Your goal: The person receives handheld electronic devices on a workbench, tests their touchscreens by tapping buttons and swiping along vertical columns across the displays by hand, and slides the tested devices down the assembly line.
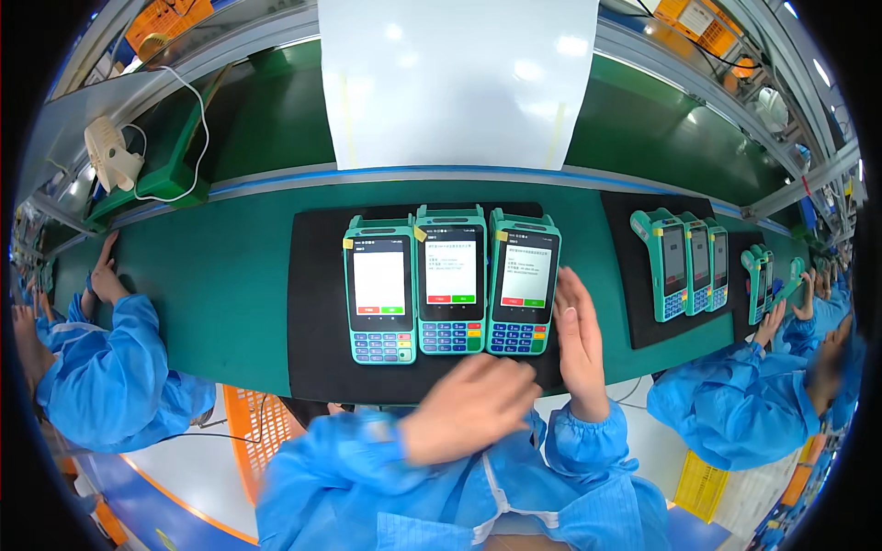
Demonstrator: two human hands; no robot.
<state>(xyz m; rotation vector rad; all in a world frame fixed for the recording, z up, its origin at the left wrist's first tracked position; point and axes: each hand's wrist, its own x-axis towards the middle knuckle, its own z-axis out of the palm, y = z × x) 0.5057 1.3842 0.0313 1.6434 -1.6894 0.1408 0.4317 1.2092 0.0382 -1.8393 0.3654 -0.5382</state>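
Three teal card payment terminals stand side by side on a black mat [312,358], screens lit and keypads toward me. The left terminal [380,289] has a mostly white screen; the middle terminal [450,280] and the right terminal [522,283] show lines of text. Red and green buttons show low on all three screens. My left hand [478,404], blurred by motion, is over the mat's near edge below the middle and right terminals; its fingers cannot be made out clearly. Beside the right terminal's right edge is my right hand [579,342], fingers stretched out and holding nothing; whether it touches the terminal is unclear.
More terminals [675,266] stand on another black mat at the right, with people in blue sleeves [735,404] beyond. A co-worker [119,376] sits at the left. A white sheet [455,83] hangs behind the green bench [230,266]. A small fan [112,154] is far left.
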